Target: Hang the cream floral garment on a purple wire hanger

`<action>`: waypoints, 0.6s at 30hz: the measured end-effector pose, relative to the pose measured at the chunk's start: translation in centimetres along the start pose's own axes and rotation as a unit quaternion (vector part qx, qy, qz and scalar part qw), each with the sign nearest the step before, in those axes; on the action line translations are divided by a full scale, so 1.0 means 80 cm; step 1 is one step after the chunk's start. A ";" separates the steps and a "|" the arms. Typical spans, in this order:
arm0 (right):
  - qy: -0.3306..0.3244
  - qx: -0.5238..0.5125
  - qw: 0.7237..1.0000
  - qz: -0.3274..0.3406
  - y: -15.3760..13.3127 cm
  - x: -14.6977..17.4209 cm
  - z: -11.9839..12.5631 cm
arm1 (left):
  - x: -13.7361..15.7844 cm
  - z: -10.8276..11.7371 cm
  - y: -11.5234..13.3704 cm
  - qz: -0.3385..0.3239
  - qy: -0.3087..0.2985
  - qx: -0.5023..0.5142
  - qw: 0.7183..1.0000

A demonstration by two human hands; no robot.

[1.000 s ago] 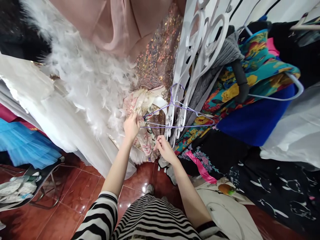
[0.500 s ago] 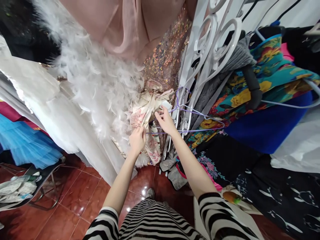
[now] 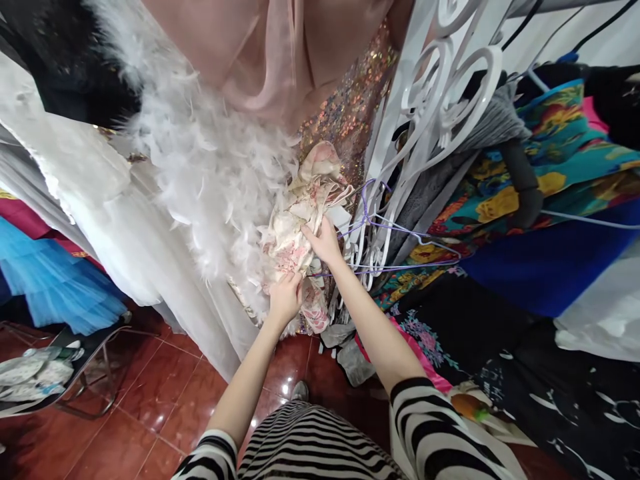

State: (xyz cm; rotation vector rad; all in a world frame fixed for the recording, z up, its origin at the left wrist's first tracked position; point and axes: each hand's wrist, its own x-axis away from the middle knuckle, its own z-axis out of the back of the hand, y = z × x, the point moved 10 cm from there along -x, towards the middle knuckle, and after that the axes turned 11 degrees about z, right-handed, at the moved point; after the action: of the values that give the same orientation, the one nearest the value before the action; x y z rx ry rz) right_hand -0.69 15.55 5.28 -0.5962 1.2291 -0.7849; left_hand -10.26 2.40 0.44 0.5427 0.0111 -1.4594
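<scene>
A cream garment with pink floral print (image 3: 295,233) is bunched up in front of me. My left hand (image 3: 286,295) is closed on its lower edge, thumb and fingers pinching the cloth. My right hand (image 3: 324,241) grips the garment's right side, its fingers partly hidden behind the fabric. A white tag or card (image 3: 340,219) shows just beyond the right hand. Purple wire hangers (image 3: 367,217) hang beside the right hand, and their left ends run behind it and the cloth.
White feathered fabric (image 3: 210,160) and a pink sequinned dress (image 3: 345,113) hang behind the garment. A white scrolled metal rack (image 3: 425,100) stands at the right, with a teal floral garment (image 3: 545,160) past it. A chair (image 3: 95,353) stands at lower left on red floor tiles (image 3: 175,393).
The garment's upper part has been raised and spread out more. My right hand has moved from beside the tag onto the cloth. The view has shifted slightly left.
</scene>
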 end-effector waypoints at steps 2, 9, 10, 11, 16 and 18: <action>0.000 0.000 1.000 0.018 0.001 0.002 0.002 | 0.002 -0.001 -0.001 -0.002 -0.002 0.008 1.000; -0.031 -0.002 0.998 0.052 -0.003 0.017 0.001 | -0.001 -0.012 -0.009 0.012 -0.017 0.021 1.000; -0.032 0.000 0.998 0.047 -0.003 0.021 0.000 | -0.001 -0.012 -0.013 0.019 -0.017 0.030 0.999; -0.032 0.000 0.999 0.039 -0.002 0.024 -0.001 | 0.000 -0.010 -0.016 0.024 -0.014 0.042 0.999; -0.032 -0.015 0.999 0.005 0.002 0.047 -0.007 | 0.011 0.044 -0.027 0.027 0.105 0.137 0.985; -0.038 -0.011 0.999 -0.003 0.002 0.061 -0.013 | 0.014 0.073 -0.020 0.016 0.167 0.152 0.974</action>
State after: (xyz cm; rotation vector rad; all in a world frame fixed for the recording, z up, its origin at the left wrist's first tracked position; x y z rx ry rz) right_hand -0.96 11.82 2.00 -0.6431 1.1669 -0.7483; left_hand -13.44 -0.78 4.66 1.0307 0.0453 -1.3313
